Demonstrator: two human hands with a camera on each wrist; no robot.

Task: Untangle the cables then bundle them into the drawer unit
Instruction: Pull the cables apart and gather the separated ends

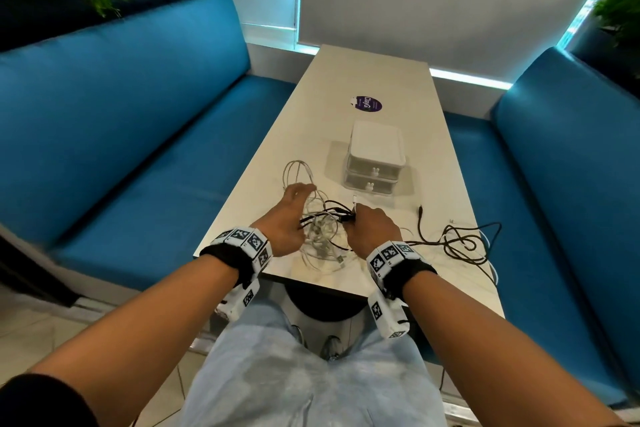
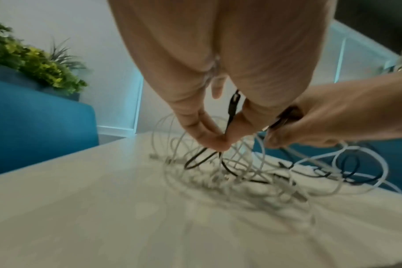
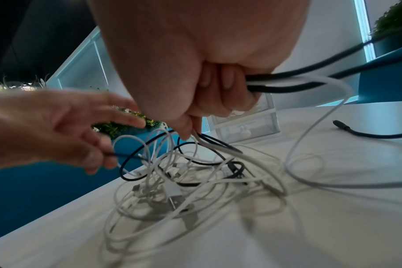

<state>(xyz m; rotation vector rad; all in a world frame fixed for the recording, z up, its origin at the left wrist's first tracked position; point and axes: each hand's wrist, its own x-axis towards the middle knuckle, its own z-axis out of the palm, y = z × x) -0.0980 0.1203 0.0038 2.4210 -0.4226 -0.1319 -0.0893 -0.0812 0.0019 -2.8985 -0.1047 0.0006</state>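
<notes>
A tangle of white and black cables (image 1: 323,236) lies on the near end of the pale table (image 1: 381,80). My left hand (image 1: 294,210) reaches into it; in the left wrist view its thumb and forefinger (image 2: 220,143) pinch a thin black cable (image 2: 195,161). My right hand (image 1: 358,218) is curled round a bunch of black and white cables (image 3: 287,85), which run out of the fist on both sides. The white drawer unit (image 1: 375,156) stands just beyond the tangle with both of its drawers shut.
More black cable (image 1: 460,243) loops on the table to the right, with a plug end (image 1: 420,209) lying loose. A purple sticker (image 1: 367,104) lies behind the drawer unit. Blue benches (image 1: 138,149) flank the table; its near edge is by my wrists.
</notes>
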